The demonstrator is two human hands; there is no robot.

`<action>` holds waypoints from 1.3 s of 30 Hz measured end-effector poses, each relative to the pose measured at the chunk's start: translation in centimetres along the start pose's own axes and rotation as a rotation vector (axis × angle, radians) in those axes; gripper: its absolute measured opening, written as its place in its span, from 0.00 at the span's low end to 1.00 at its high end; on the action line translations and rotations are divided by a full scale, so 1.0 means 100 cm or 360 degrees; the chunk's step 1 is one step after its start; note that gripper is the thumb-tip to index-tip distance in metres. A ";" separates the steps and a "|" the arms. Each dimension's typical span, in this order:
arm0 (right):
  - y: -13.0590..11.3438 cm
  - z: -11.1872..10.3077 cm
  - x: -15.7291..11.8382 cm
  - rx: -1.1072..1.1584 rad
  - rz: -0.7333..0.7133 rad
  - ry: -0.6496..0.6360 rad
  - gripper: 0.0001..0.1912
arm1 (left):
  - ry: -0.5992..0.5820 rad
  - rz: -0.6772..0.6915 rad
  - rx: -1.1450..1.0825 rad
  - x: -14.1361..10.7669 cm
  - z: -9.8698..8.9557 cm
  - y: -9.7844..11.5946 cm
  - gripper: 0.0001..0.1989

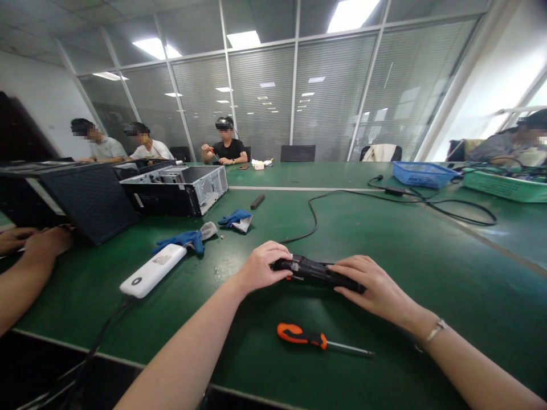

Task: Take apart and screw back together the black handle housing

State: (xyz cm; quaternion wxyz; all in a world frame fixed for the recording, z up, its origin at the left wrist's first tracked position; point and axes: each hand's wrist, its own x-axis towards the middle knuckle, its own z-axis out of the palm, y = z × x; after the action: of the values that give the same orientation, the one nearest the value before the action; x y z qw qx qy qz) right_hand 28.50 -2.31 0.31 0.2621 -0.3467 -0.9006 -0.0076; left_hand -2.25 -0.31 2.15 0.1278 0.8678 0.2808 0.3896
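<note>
A long black device (314, 269) lies across the space between my two hands, just over the green table (239, 347). My left hand (262, 266) is closed round its left end, thumb in front and fingers behind. At the right end my right hand (371, 282) grips it the same way, fingers along the top and thumb at the near side. A small orange part shows under the device near my left fingers. Nearer to me, a screwdriver (303, 336) with an orange and black handle lies flat, its shaft pointing right.
A white power bank (154, 270), blue gloves (235, 218) and a dark block (257, 201) lie left. Behind stand an open computer case (183, 185) and a black case (85, 193) beside another person's hands. A cable (316, 213) runs toward blue (423, 173) and green baskets (504, 185).
</note>
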 end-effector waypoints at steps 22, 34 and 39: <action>-0.001 0.020 0.004 0.0056 0.0089 0.0092 0.19 | -0.0178 -0.0110 0.0016 0.000 -0.007 -0.003 0.21; 0.001 0.027 0.006 0.0076 0.0131 0.0065 0.18 | -0.0364 -0.0391 0.0086 -0.002 -0.006 -0.013 0.18; 0.001 0.028 0.008 0.0043 0.0182 0.0066 0.18 | -0.0398 -0.0502 0.0018 -0.003 -0.003 -0.020 0.20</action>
State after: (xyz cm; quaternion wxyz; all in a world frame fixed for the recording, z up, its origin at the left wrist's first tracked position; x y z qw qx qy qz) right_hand 26.79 -1.20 -1.74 0.2854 -0.3937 -0.8737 0.0123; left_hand -3.41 1.11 1.25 0.2162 0.8554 0.3974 0.2522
